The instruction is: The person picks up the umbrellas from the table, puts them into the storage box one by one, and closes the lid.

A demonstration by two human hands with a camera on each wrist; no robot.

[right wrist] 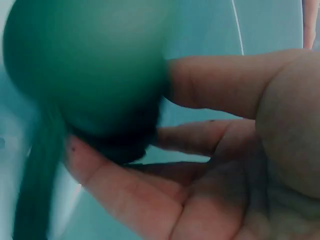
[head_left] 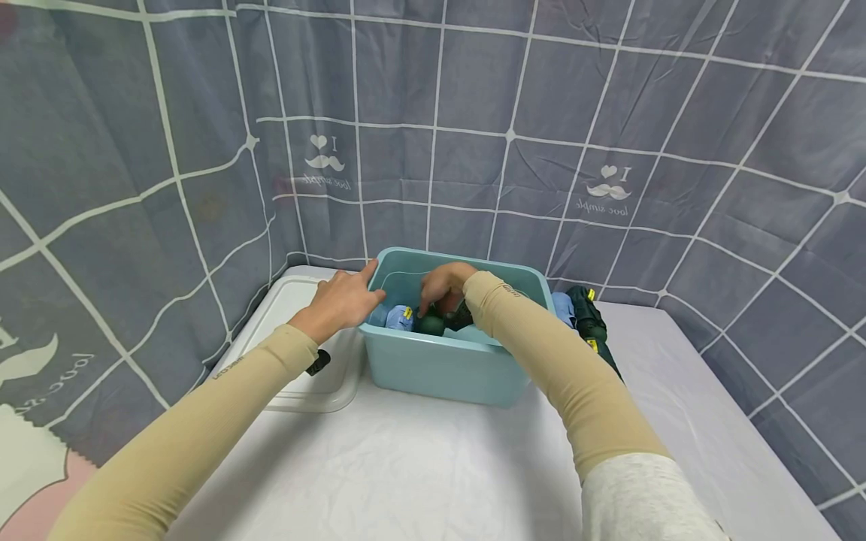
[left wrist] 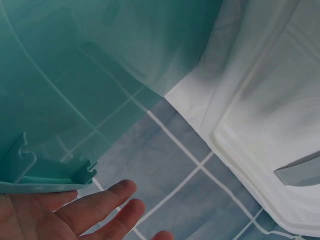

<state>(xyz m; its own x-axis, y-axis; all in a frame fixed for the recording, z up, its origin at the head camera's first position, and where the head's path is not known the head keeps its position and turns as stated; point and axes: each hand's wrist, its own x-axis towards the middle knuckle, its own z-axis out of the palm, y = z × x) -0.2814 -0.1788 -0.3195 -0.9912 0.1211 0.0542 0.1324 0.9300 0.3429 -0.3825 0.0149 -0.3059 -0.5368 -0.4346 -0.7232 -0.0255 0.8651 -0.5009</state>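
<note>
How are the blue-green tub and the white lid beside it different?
Colour: the tub is blue-green; the lid is white.
Shape: the tub is deep with tall walls, while the lid is flat and shallow.
Handling: the right hand reaches inside the tub and the left hand touches its rim; neither holds the lid.
Both rest on the white surface and have rounded corners.

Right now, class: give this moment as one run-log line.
left hand: touching bin, left end | right hand: inside bin, gripping green item | white lid: beside bin
</note>
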